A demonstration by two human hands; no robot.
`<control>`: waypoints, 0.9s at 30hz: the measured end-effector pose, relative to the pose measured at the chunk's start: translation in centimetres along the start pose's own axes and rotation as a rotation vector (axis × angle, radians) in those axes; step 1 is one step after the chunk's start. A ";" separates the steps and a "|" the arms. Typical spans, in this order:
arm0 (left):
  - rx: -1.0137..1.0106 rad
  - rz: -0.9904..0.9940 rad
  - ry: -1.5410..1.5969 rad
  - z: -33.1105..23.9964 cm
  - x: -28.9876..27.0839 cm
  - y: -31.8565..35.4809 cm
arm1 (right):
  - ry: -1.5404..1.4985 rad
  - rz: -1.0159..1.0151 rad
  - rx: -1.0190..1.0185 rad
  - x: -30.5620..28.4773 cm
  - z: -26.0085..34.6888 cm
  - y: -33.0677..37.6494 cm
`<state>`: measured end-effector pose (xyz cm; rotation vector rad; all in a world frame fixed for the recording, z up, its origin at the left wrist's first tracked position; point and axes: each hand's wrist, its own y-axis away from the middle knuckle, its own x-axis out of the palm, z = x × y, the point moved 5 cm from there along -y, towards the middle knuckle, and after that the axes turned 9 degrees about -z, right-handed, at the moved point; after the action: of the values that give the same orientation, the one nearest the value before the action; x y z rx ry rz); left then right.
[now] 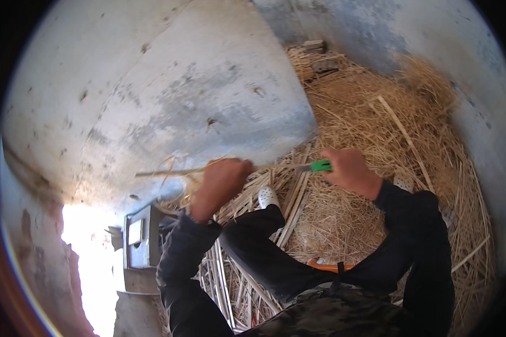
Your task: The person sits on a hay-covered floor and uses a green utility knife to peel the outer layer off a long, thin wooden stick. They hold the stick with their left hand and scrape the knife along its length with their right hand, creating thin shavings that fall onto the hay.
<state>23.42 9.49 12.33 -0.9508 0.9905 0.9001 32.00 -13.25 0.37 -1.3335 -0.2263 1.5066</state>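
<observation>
A broad, pale, stained wall filled the upper left of the view, with a second grey wall meeting it at a corner near the top. Below and to the right, a deep heap of dry yellow straw covered the floor, running from the corner down past the person's legs. At the lower left a bright opening let in glaring daylight, and just beside it stood a grey box-like frame. The person sat with dark-trousered legs drawn up, one knee in the middle and a white shoe showing just beyond it among the straw. A bundle of split pale cane strips lay on the straw between the legs and reached down toward the lower edge. An orange object lay partly hidden behind the right thigh; what it was could not be told. The left hand was clenched around a long thin cane strip, which stuck out level to the left, with loose straw fibres curling under the fist. The right hand had its grip closed on a knife with a green handle, its blade pointing left along the strip toward the left hand. Both hands were held well above the straw, near each other, with the strip spanning the gap between them.
</observation>
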 end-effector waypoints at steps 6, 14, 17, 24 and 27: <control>0.275 -0.267 -0.174 -4.4 1.1 -4.1 | -0.292 -0.052 -0.094 1.0 1.8 0.4; 0.386 -0.256 -0.338 -10.3 2.5 -8.0 | -0.512 -0.010 -0.188 -3.4 17.9 -1.7; 0.418 -0.281 -0.339 -10.9 0.4 -7.9 | -0.310 0.087 -0.201 -3.0 21.4 -2.5; 0.465 -0.343 -0.385 -12.1 -0.2 -5.4 | -0.686 -0.011 -0.112 -3.1 21.8 1.1; 0.440 -0.389 -0.394 -11.9 -0.6 -5.1 | -0.764 -0.037 0.113 -2.8 18.8 4.9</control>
<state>24.79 -3.32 11.02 -0.5341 0.5986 0.4834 13.63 -8.61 5.33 -0.6083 -0.6304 1.9086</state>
